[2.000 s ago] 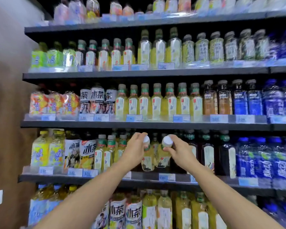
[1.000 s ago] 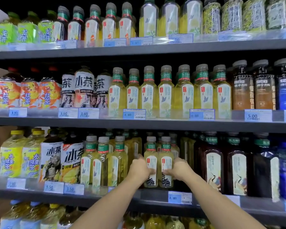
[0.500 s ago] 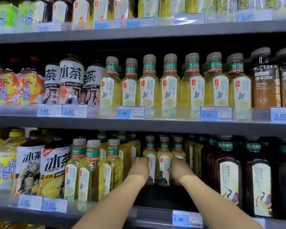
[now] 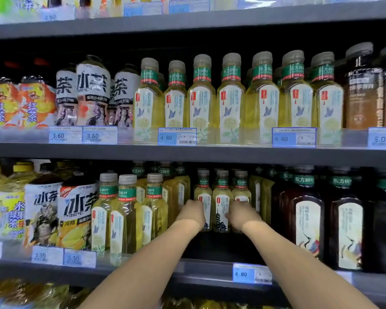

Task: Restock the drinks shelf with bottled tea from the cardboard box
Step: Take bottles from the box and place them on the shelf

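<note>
Three pale-yellow bottled teas with green neck bands stand deep in a dark gap of the lower shelf (image 4: pixel 201 272). My left hand (image 4: pixel 192 214) is wrapped around the left bottle (image 4: pixel 204 192). My right hand (image 4: pixel 242 215) is closed against the right side of the middle bottle (image 4: pixel 221 204), which shows a pagoda label. It also covers the lower half of the third bottle (image 4: pixel 241 188). All three bottles are upright. The cardboard box is out of view.
Matching yellow tea bottles (image 4: pixel 126 210) stand left of the gap at the shelf front. Dark tea bottles (image 4: pixel 308 210) stand to its right. The shelf above (image 4: pixel 210 152) carries a full row of yellow tea (image 4: pixel 231 97). Blue price tags (image 4: pixel 251 274) line the shelf edges.
Both hands have carried the two bottles from the shelf front deep into the gap. The view has moved closer to the shelves.
</note>
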Available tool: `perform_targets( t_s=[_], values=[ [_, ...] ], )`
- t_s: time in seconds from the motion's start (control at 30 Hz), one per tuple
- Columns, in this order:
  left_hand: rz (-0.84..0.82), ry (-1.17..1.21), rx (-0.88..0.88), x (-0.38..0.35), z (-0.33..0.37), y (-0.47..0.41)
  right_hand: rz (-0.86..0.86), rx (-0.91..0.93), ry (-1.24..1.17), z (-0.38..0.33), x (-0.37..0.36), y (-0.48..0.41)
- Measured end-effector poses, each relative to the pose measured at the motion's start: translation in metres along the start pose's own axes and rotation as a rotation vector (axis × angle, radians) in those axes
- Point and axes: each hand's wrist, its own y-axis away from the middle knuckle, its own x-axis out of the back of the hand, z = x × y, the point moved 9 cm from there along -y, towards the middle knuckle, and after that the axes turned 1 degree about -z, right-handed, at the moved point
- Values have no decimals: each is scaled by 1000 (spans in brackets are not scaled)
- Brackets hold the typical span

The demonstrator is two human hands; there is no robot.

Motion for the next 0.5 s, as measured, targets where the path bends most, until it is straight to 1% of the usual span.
perform_targets(
  t_s=[0.1, 0.17, 0.23, 0.3, 0.37, 0.43, 0.5],
  values=[
    [-13, 5, 10, 15, 5, 30, 0, -4, -20, -7, 17, 34],
    [57, 51, -30, 27, 11, 59, 20, 45, -42, -18, 30, 66],
    [156, 129, -93, 36, 20, 96, 57, 109, -95, -27, 39, 106],
    [205, 163, -158, 38, 28, 141, 58, 145, -111, -31, 38, 150],
    [281, 138, -267, 38, 37, 187, 92, 177, -74, -32, 33, 194],
    [349, 84, -364, 33, 39, 236, 197, 253, -44, -34, 32, 235],
    [376, 59, -424, 18, 31, 275, 239, 290, -116, -28, 24, 271]
  ],
)
